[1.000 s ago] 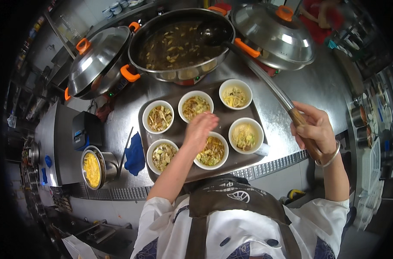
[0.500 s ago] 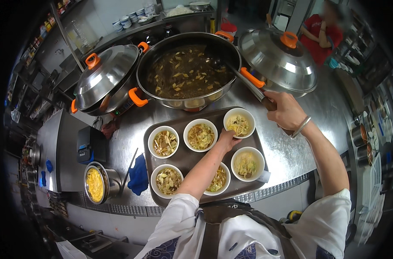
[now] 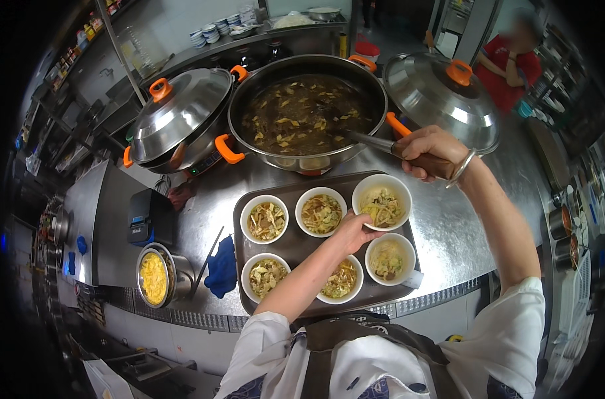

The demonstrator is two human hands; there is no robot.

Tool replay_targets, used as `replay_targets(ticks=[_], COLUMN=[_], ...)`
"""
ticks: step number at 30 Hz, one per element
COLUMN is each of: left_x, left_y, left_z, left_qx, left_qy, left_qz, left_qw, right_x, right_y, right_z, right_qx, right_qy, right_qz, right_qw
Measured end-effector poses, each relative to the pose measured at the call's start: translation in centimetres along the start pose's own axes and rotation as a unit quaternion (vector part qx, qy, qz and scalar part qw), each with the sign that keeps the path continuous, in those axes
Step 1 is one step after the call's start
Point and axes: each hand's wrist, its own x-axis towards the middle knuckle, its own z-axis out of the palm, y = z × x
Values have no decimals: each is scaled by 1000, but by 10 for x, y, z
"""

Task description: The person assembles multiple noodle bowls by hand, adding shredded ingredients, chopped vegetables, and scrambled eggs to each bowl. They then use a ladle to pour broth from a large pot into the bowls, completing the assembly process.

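My right hand [image 3: 434,154] grips the brown handle of a ladle [image 3: 374,140], whose head is sunk out of sight in dark broth inside a wide steel pot [image 3: 307,163]. My left hand [image 3: 357,231] is closed on the near rim of the far-right white bowl [image 3: 371,186], which holds noodles and greens and looks raised slightly off the brown tray [image 3: 294,249]. Several more noodle bowls stand on that tray, including one at far left [image 3: 246,223] and one at near right [image 3: 409,247]. My left forearm partly covers the near middle bowl [image 3: 356,287].
Lidded pots [image 3: 176,120] [image 3: 442,100] flank the open one. Left of the tray lie a blue cloth [image 3: 221,269] and a dark stick [image 3: 208,261], beside a steel container [image 3: 178,276] of yellow food and a black box-shaped device [image 3: 149,216]. A person in red [image 3: 508,70] is at far right.
The ladle has gone deeper into the broth, its handle now lower and flatter in my right hand. The far-right bowl has come up and tilted in my left hand. The view has shifted slightly.
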Motion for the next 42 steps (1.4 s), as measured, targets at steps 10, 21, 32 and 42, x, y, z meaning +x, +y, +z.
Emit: replay_targets(ticks=[10,21,32,42], left_x=[-69,-79,-87,-107], left_y=[32,65,74,77], left_z=[-30,-69,-78,-75], left_qx=[-62,-87,-89,-90], left_qy=[-50,-22,4,14], left_qz=[55,152,146,152], left_qw=[995,984,985,984], right_x=[-41,-75,-141,-208], right_y=[11,7,4,48], right_z=[11,23,40,61], right_qx=[126,115,156,158], right_qy=[-21,-19,-57,17], right_qz=[-22,-51,-86,-84], right_qw=[992,992,982,984])
